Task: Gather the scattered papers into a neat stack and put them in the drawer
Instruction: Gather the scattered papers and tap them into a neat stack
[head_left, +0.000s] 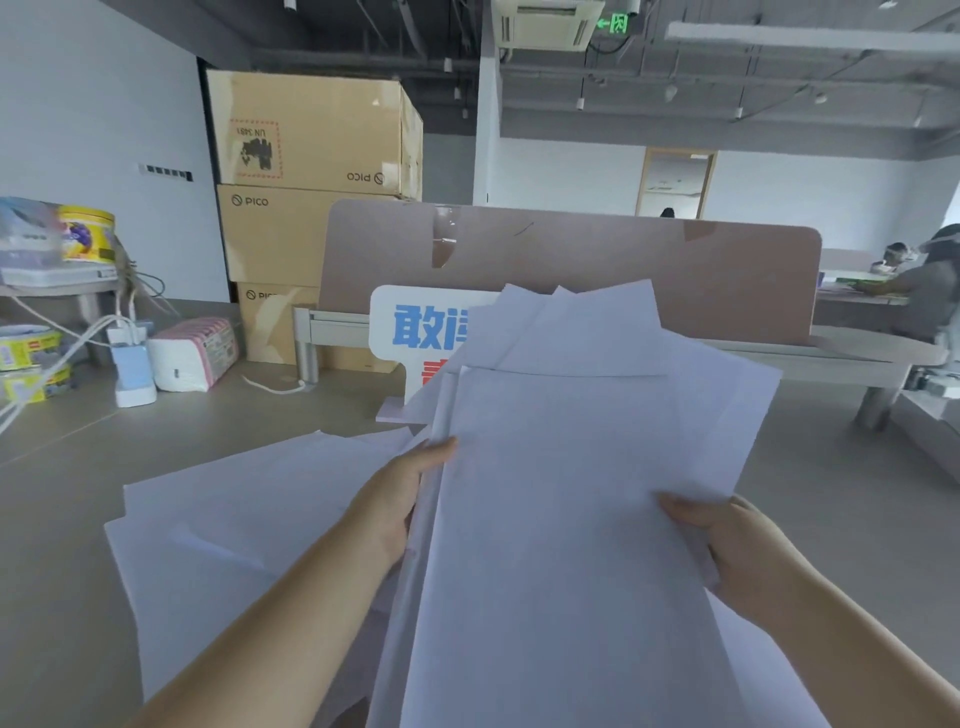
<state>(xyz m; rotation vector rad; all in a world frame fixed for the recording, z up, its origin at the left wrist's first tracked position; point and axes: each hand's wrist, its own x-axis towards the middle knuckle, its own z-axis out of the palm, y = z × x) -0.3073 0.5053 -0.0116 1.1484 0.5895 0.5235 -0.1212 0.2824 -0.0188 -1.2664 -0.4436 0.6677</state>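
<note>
Left hand (400, 499) and right hand (737, 551) hold an uneven sheaf of white paper sheets (561, 493) raised above the grey bench (62, 519), fingers closed on its side edges; further white sheets (234, 519) lie on the bench, lower left.

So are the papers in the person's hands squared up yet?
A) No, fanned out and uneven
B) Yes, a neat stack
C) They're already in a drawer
A: the held papers splay at different angles between the left hand and right hand, and more sheets lie on the table.
</note>
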